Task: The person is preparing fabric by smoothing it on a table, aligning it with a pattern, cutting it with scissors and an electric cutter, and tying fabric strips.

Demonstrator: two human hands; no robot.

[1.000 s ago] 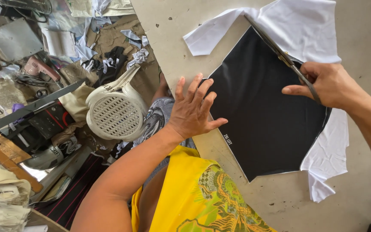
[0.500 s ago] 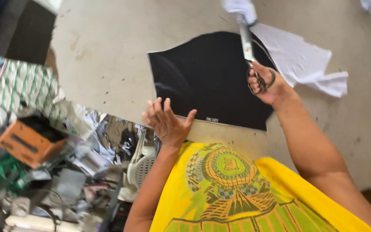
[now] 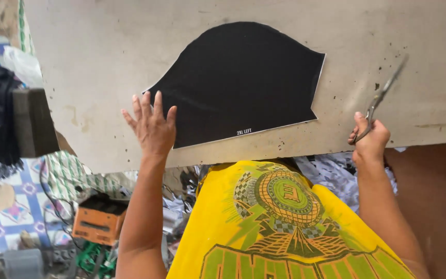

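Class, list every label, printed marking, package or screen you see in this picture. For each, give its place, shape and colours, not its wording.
Small white printed marking: near the lower edge of the black pattern piece on the table.
Round green and yellow emblem: chest of the yellow shirt.
Orange box: on the floor, lower left, rectangular, dark top.
No screens.

Fabric piece (image 3: 241, 85) flat on table (image 3: 104, 46); left hand (image 3: 152, 126) on its left corner, right hand (image 3: 370, 139) with scissors (image 3: 383, 95) right of it (apart).

A sleeveless yellow shirt (image 3: 285, 227) with a green-and-black graphic print, both arms bare.
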